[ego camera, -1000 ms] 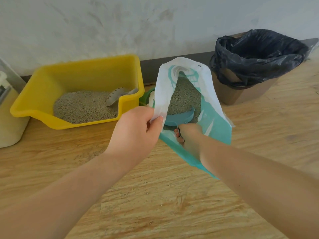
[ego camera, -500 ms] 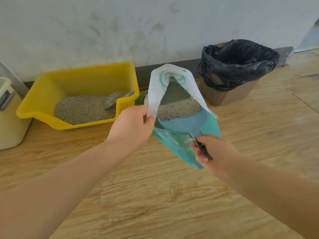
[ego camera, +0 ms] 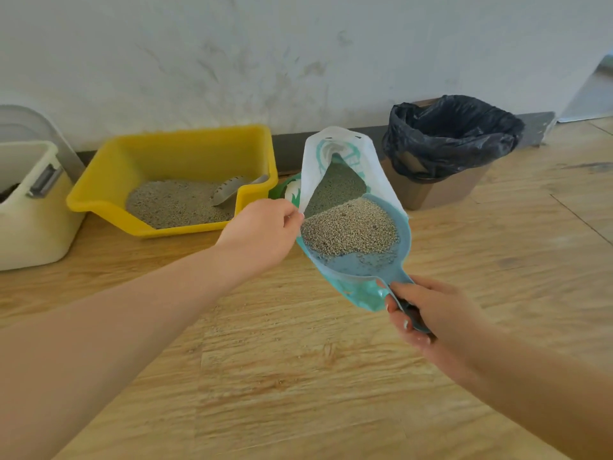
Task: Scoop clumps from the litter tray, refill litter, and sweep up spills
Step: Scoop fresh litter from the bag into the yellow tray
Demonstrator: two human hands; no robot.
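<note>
A yellow litter tray (ego camera: 185, 151) sits by the wall with grey litter in it and a grey slotted scoop (ego camera: 232, 189) leaning in its right corner. My left hand (ego camera: 262, 234) pinches the open edge of a white-and-teal litter bag (ego camera: 345, 154) lying on the floor. My right hand (ego camera: 428, 313) grips the handle of a blue scoop (ego camera: 374, 263), which is heaped with grey litter and held just outside the bag's mouth. More litter shows inside the bag.
A brown bin lined with a black bag (ego camera: 454, 134) stands right of the litter bag. A cream container (ego camera: 30, 207) with a latch sits at the far left. A green object (ego camera: 282, 190) peeks out behind the bag. Small grains lie scattered on the wooden floor (ego camera: 298, 376).
My right hand has drawn the blue scoop back out of the bag, now loaded with litter. My left hand keeps hold of the bag's edge.
</note>
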